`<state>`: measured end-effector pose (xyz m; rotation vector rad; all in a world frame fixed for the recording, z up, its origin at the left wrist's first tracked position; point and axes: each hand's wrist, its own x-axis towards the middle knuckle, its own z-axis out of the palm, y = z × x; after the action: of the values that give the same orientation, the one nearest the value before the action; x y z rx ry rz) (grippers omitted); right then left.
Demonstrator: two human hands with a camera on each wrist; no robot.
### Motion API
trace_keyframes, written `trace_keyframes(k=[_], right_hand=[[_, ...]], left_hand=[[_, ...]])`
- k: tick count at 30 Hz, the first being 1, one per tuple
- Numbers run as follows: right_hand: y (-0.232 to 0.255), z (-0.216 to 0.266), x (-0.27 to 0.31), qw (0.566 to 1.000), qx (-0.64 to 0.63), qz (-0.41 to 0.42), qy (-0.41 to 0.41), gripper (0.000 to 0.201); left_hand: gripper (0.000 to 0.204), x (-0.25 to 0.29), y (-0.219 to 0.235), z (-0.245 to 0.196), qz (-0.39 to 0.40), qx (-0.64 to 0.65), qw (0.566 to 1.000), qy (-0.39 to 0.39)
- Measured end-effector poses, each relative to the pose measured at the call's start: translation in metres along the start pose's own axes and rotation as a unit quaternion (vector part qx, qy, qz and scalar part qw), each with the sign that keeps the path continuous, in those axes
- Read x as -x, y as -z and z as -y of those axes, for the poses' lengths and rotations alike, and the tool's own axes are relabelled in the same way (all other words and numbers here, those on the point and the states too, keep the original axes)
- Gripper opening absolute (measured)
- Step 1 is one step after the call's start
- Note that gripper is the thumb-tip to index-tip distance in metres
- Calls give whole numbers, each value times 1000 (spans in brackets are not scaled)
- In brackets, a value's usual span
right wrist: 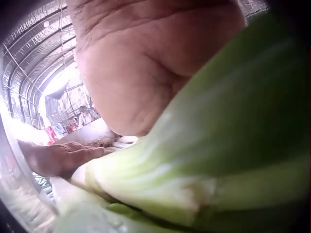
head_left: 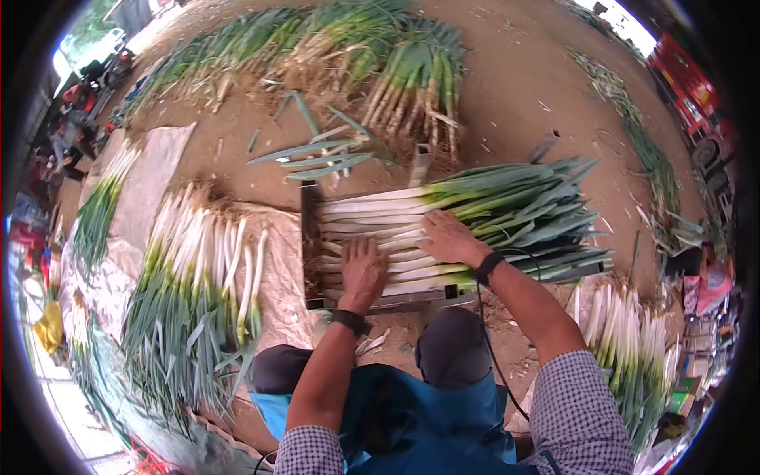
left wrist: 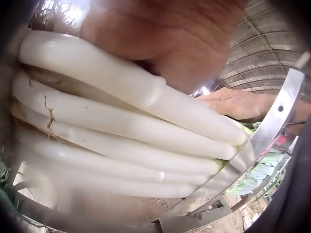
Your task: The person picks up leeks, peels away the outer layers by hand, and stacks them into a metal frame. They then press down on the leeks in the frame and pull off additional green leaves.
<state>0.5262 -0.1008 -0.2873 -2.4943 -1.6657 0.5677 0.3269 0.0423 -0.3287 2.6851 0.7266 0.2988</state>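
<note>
A thick layer of leeks (head_left: 380, 218) lies sideways in a metal frame (head_left: 310, 214), white stalks to the left and green leaves to the right. My left hand (head_left: 364, 271) rests on the white stalks near the root end, fingers pointing away from me. Farther right, my right hand (head_left: 450, 239) presses on the stalks where white turns green. In the left wrist view, the left palm (left wrist: 160, 43) lies over several white stalks (left wrist: 121, 121) beside a metal bar (left wrist: 284, 104). The right palm (right wrist: 131, 82) sits against a green leek (right wrist: 204, 141) in the right wrist view.
More leeks (head_left: 190, 277) lie on a sheet (head_left: 281, 261) to the left, and another bunch (head_left: 629, 340) lies at the right. A long heap of leeks (head_left: 317, 47) spreads across the dirt floor beyond the frame. Loose leaves (head_left: 317, 154) lie before it. A cable (head_left: 491, 348) hangs from my right wrist.
</note>
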Motion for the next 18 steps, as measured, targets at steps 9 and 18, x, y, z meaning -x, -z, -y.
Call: trace_keyframes(k=[9, 18], right_hand=[[-8, 16, 10, 995, 93, -6, -32, 78], [-9, 15, 7, 994, 105, -9, -30, 75]], left_hand=[[52, -2, 23, 7, 42, 71, 996, -16], [40, 70, 302, 193, -113, 206, 965, 119]])
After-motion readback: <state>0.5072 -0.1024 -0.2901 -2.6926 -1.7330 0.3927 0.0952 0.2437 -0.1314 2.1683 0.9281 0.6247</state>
